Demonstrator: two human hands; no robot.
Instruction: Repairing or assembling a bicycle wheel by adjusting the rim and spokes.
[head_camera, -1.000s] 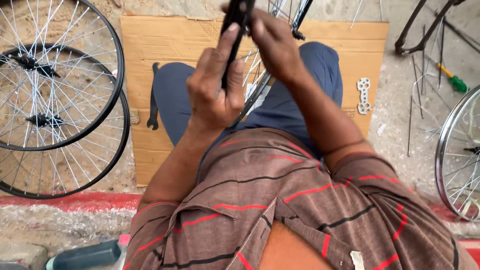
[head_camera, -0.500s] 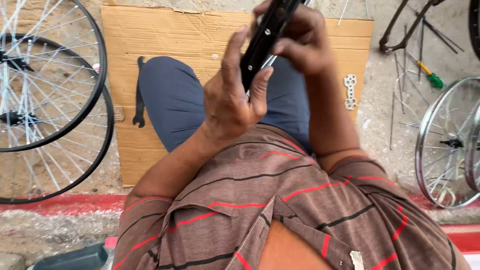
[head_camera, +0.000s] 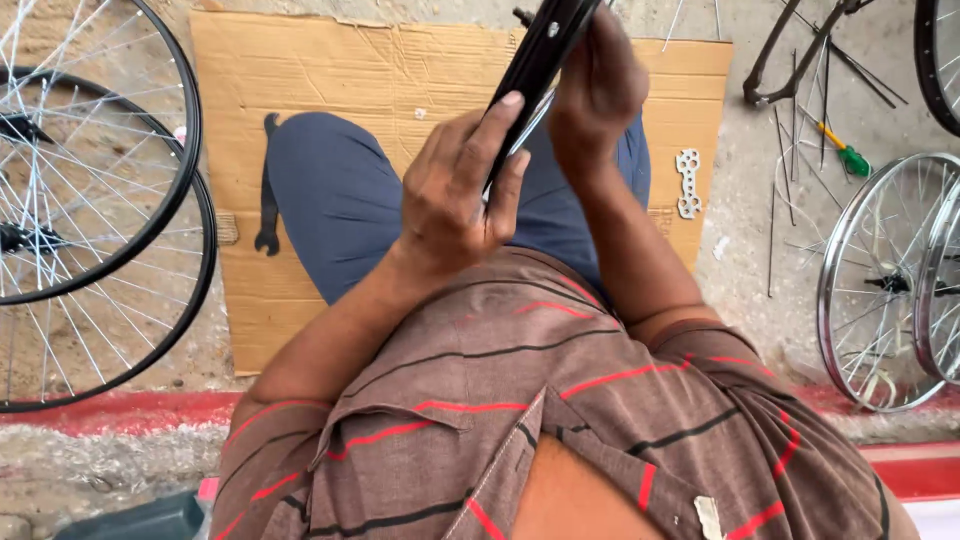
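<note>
The black rim (head_camera: 545, 55) runs slanted up-right, left hand (head_camera: 455, 195) closed around it below, right hand (head_camera: 595, 90) gripping higher.

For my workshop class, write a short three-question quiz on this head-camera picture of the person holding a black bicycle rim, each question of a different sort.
1. True or false: both hands hold the black rim.
2. Which tool lies on the cardboard beside the person's left knee? A) green screwdriver B) black spanner C) hammer
3. Fill in: the green-handled screwdriver lies on the ______ side of the scene.

Key
1. True: the left hand and the right hand both grip it.
2. B, the black spanner.
3. Right, on the bare ground near the silver wheels.
</note>
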